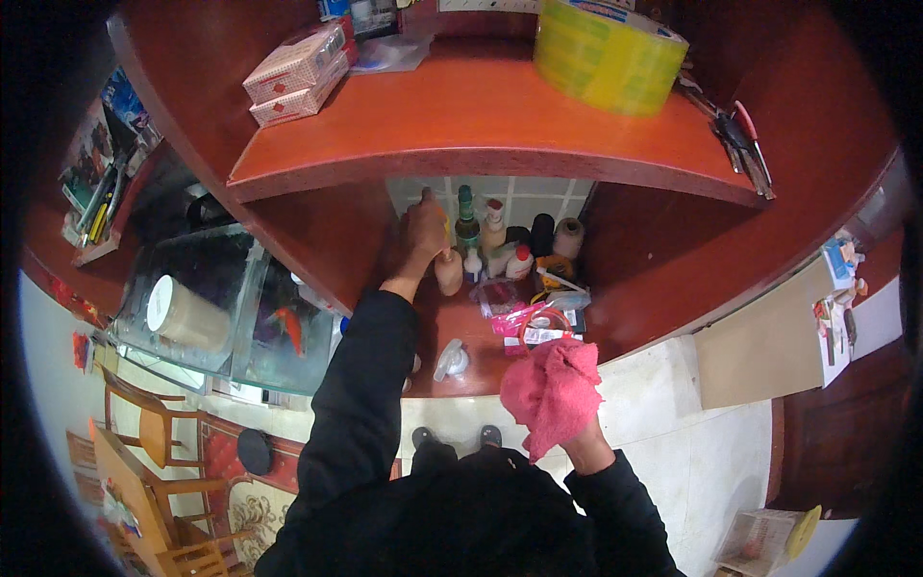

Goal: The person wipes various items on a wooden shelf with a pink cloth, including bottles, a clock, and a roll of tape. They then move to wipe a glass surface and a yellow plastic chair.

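Observation:
My left hand [427,229] reaches to the back left of a red-brown cabinet compartment, around an object that it mostly hides; a bit of yellow-orange shows beside the fingers. Just in front stands a tan bottle [448,274]. To its right are a green glass bottle [467,225], a small white bottle [473,267] and a red-capped white bottle [519,263]. My right hand, covered by a pink cloth [551,389], holds that cloth before the shelf's front edge. Near it lie pink packets [515,319] and a red ring-shaped coil [546,324]. A clear plastic piece [452,359] lies on the shelf.
Above, an upper shelf [447,130] juts out, bearing a roll of yellow-green tape [609,58], small boxes [296,72] and pliers [735,137]. Thread cones [568,238] stand at the back right. To the left is a glass tank [274,324] with a white-lidded jar [187,314] on top.

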Action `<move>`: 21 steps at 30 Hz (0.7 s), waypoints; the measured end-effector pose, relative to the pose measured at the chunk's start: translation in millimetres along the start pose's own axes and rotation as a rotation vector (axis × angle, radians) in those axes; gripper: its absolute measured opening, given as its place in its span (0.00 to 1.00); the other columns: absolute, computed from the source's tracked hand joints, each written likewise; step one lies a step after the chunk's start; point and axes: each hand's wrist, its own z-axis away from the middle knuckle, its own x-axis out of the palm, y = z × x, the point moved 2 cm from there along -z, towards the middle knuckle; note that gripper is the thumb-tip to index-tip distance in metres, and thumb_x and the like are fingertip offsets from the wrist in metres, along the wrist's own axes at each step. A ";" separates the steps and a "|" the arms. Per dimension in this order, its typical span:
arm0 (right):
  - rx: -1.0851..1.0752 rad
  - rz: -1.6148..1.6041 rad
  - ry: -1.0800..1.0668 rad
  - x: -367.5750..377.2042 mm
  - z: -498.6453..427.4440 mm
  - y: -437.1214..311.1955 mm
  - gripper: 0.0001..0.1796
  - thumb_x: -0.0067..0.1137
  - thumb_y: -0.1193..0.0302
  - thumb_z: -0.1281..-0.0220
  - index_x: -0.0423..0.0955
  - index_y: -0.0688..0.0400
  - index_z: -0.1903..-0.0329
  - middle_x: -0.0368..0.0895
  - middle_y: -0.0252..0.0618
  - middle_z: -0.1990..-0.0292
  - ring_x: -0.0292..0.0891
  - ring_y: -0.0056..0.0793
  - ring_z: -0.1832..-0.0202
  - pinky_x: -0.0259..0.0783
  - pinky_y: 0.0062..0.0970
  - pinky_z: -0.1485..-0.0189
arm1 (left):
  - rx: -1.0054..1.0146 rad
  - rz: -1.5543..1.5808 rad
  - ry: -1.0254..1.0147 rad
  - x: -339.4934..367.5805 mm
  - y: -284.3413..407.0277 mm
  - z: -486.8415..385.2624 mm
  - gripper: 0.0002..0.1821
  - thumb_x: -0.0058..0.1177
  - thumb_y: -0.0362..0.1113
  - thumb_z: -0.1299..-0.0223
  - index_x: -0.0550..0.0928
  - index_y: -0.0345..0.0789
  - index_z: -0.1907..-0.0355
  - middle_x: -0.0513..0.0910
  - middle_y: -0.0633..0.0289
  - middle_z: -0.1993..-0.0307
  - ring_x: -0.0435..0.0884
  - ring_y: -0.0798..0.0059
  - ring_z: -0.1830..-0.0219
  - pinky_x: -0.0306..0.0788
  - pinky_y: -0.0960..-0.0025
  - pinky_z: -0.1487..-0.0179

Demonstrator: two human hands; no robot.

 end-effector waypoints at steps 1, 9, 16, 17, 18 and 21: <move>-0.036 0.282 0.015 -10.1 -0.4 4.5 0.28 0.64 0.70 0.36 0.63 0.55 0.37 0.71 0.34 0.45 0.72 0.26 0.46 0.74 0.28 0.45 | 0.019 0.010 0.040 -5.1 2.9 1.2 0.09 0.50 0.29 0.40 0.71 0.33 0.57 0.84 0.45 0.62 0.83 0.45 0.57 0.76 0.52 0.55; -0.140 0.362 0.335 -2.2 -13.3 3.6 0.19 0.59 0.74 0.36 0.72 0.64 0.44 0.78 0.40 0.46 0.78 0.32 0.50 0.74 0.29 0.46 | 0.161 0.003 0.208 -95.4 68.4 79.9 0.16 0.51 0.32 0.37 0.70 0.34 0.49 0.80 0.41 0.58 0.81 0.43 0.54 0.75 0.45 0.56; -0.724 0.745 -0.063 101.0 -71.0 -65.5 0.33 0.67 0.67 0.44 0.68 0.66 0.37 0.66 0.52 0.35 0.60 0.47 0.30 0.57 0.41 0.29 | 0.388 0.586 0.135 -178.3 126.1 190.4 0.14 0.62 0.33 0.42 0.75 0.33 0.58 0.81 0.52 0.71 0.85 0.62 0.70 0.77 0.67 0.65; -0.761 0.682 -0.040 107.6 -72.3 -62.5 0.32 0.67 0.67 0.44 0.68 0.66 0.39 0.70 0.51 0.38 0.65 0.45 0.33 0.61 0.40 0.31 | 0.491 0.544 0.238 -175.4 129.6 198.7 0.14 0.63 0.33 0.43 0.77 0.32 0.57 0.81 0.53 0.69 0.84 0.66 0.71 0.77 0.67 0.66; -0.705 0.669 -0.105 113.1 -70.7 -64.1 0.30 0.66 0.68 0.43 0.68 0.66 0.40 0.72 0.50 0.41 0.68 0.44 0.36 0.63 0.39 0.33 | 0.564 0.500 0.274 -175.6 130.1 205.2 0.15 0.63 0.33 0.43 0.77 0.32 0.55 0.82 0.54 0.66 0.84 0.70 0.67 0.76 0.69 0.64; -0.522 0.602 -0.225 123.5 -64.3 -68.6 0.25 0.62 0.69 0.40 0.69 0.65 0.43 0.78 0.46 0.49 0.76 0.38 0.45 0.69 0.35 0.40 | 0.397 0.670 0.081 -180.9 107.9 205.8 0.16 0.61 0.33 0.42 0.78 0.32 0.51 0.81 0.58 0.57 0.81 0.74 0.56 0.74 0.70 0.55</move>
